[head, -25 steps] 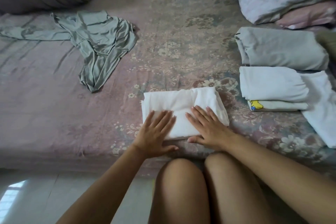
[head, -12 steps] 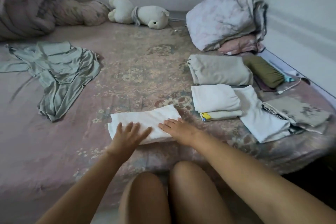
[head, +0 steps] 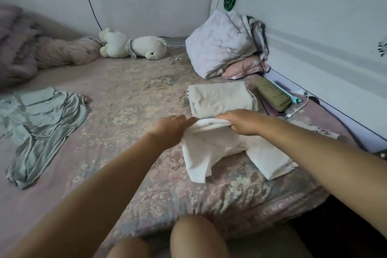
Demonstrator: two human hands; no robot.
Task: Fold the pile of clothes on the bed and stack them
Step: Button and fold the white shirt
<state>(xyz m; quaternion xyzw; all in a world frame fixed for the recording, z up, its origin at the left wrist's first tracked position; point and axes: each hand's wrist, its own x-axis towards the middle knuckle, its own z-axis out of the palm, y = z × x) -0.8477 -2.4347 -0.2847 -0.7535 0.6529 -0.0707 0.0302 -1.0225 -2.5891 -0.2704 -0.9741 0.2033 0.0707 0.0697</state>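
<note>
Both hands hold the folded white cloth (head: 211,142) by its far edge over the right side of the bed (head: 134,94): the left hand (head: 170,130) has its grip clamped on the left corner, the right hand (head: 244,121) on the right. Just behind lies a folded beige garment (head: 222,98). A crumpled green shirt (head: 39,123) lies well apart to the left

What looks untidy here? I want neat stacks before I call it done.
The white garment held by the left hand and right hand droops unevenly. The green garment lies unfolded, crumpled, far left on the bed.
</note>
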